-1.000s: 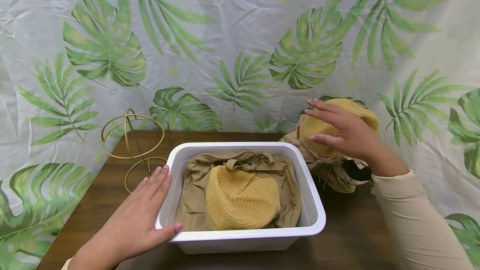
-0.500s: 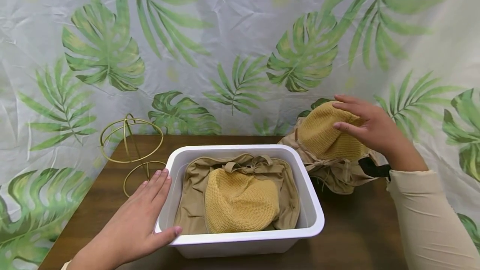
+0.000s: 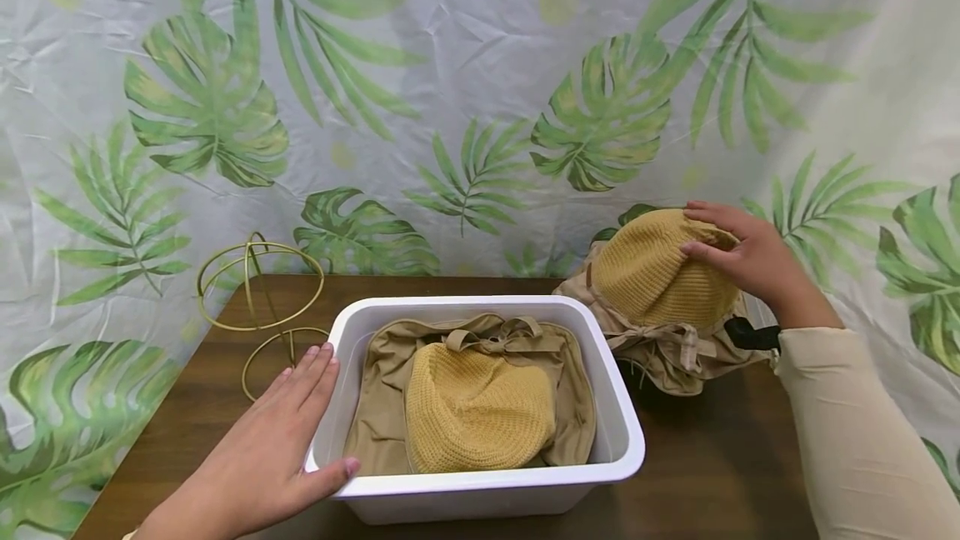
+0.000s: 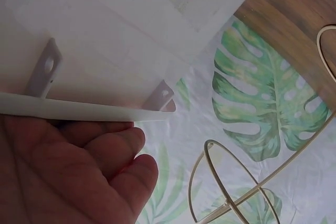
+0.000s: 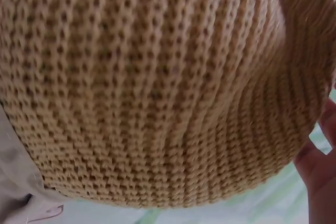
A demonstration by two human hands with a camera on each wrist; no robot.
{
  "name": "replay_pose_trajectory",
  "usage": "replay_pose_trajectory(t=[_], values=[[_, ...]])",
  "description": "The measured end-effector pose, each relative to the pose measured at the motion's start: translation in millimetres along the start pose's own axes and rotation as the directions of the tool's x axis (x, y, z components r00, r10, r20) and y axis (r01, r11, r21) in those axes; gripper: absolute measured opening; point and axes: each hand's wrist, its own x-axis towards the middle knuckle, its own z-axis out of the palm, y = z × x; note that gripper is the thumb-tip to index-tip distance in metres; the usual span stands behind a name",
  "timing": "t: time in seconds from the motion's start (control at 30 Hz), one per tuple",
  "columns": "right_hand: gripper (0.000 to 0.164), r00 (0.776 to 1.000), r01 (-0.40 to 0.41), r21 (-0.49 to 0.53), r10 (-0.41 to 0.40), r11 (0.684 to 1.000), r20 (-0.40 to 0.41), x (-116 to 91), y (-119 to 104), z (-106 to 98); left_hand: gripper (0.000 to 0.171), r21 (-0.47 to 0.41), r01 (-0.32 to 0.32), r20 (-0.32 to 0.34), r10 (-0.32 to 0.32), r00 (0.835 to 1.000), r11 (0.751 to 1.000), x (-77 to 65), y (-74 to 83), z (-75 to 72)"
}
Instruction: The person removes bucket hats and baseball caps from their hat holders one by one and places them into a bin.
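A white plastic tub holds a sun hat with a yellow knitted crown and a tan fabric brim tied in a bow. My left hand lies against the tub's left rim with long fingers, its thumb on the front corner. At the back right is a second hat of the same kind, brim crumpled below its crown. My right hand pinches the top of that crown between thumb and fingers. Close up, the right wrist view shows the ribbed knit, with the fingers at its edge.
A gold wire stand with rings is at the left, behind my left hand. Everything rests on a dark wooden table. A leaf-print cloth hangs behind the table.
My right hand moved rightward over the second hat's crown, then came down and took hold of its top, which is now creased. The left hand kept its place on the tub.
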Motion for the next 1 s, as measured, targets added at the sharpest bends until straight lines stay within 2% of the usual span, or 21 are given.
replay_pose_trajectory(t=[0.1,0.2,0.3,0.43,0.57,0.77,1.0], values=[[0.058,0.995,-0.08,0.002,0.079,0.997,0.066,0.9,6.3,-2.2,0.095,-0.001,-0.002,-0.004,0.002,1.0,1.0,-0.9,-0.2,1.0],[0.063,0.977,-0.167,-0.028,0.169,0.986,0.132,1.8,11.5,-3.8,0.096,-0.002,-0.002,-0.004,0.002,1.0,1.0,-1.2,0.0,1.6],[0.064,0.961,-0.211,-0.021,0.212,0.977,0.175,2.3,16.5,-3.9,0.096,-0.005,0.001,0.001,-0.001,1.0,1.0,-1.8,0.5,1.8],[0.064,0.951,-0.238,0.051,0.222,0.97,0.215,4.1,19.8,-3.1,0.096,-0.009,0.0,0.002,0.0,1.0,1.0,-2.5,1.2,1.3],[0.064,0.945,-0.256,0.073,0.234,0.964,0.229,5.5,18.6,-1.7,0.096,-0.008,0.0,-0.002,0.0,1.0,1.0,-2.8,0.8,0.8],[0.063,0.942,-0.238,0.026,0.225,0.971,0.248,6.3,19.4,2.2,0.096,-0.009,-0.003,-0.007,0.003,1.0,1.0,-2.3,-0.7,0.5],[0.06,0.948,-0.238,-0.023,0.238,0.971,0.21,7.7,25.2,5.4,0.096,-0.018,-0.006,-0.017,0.006,1.0,1.0,-1.0,-2.0,0.8]])
